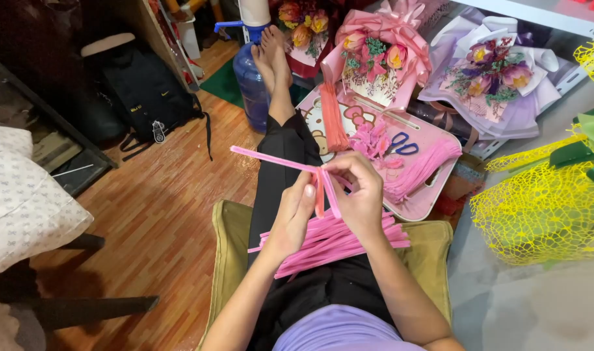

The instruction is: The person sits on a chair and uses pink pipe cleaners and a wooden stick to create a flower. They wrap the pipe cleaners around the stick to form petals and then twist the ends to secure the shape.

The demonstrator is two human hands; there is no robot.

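1. While both forearms reached forward over the lap, the left hand (295, 211) pinched a bent pink fuzzy pipe cleaner (290, 166).
2. The right hand (360, 192), fingers curled, gripped its fold above the pink pipe-cleaner pile (336, 244).

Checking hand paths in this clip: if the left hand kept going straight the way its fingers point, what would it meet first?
The left hand points up and slightly right, so it would probably meet the right hand and the bent pink pipe cleaner they both pinch; depth is unclear.
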